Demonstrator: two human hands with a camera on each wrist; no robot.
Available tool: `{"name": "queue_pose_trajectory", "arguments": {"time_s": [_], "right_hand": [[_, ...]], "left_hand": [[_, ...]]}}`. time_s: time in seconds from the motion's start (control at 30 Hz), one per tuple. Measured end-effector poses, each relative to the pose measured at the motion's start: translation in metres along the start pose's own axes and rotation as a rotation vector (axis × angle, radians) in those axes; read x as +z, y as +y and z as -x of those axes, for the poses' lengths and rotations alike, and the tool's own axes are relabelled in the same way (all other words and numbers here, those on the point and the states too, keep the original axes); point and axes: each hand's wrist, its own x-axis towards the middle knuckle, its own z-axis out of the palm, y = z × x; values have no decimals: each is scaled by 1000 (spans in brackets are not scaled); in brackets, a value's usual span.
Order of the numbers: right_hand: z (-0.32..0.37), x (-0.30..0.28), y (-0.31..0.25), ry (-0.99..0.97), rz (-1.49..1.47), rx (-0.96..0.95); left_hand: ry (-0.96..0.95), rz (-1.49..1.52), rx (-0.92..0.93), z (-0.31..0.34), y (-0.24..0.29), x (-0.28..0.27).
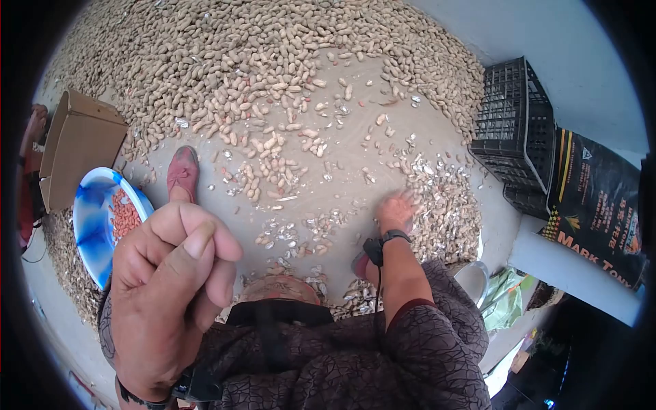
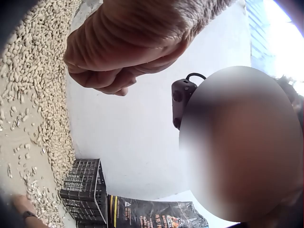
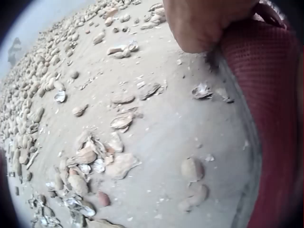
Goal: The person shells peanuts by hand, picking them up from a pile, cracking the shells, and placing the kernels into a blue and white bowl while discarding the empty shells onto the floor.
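Observation:
Raised close in front of the head camera, my left hand [image 1: 171, 273] has curled fingers with the thumb against them; no object shows in it. The left wrist view shows the same hand [image 2: 128, 42] folded from the side. My right hand [image 1: 396, 210] is low over the floor beside broken shells [image 1: 444, 212], its fingers extended and slightly blurred. In the right wrist view only part of that hand [image 3: 199, 23] appears, near a red shoe [image 3: 270, 114]; its fingertips are hidden. Unshelled peanuts [image 1: 273, 41] spread across the floor, and shelled red kernels [image 1: 124, 215] lie in a blue-and-white basin [image 1: 93, 225].
A cardboard box [image 1: 85, 143] stands at the left behind the basin. Black plastic crates [image 1: 512, 130] and a black printed sack [image 1: 594, 205] are along the right wall. A metal bowl [image 1: 473, 281] and green plastic [image 1: 506, 301] lie at lower right.

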Motion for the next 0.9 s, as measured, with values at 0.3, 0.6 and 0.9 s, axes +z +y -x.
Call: {"name": "queue_pose_trajectory", "arguments": {"time_s": [0.3, 0.6, 0.9], "right_hand": [[-9, -22, 9, -90, -214, -31], [-52, -29, -7, 167, -302, -180], [-48, -11, 3, -110, -394, -33]], "left_hand": [[31, -10, 84, 2, -2, -2], [70, -6, 87, -4, -1, 1], [49, -11, 59, -3, -2, 0]]}}
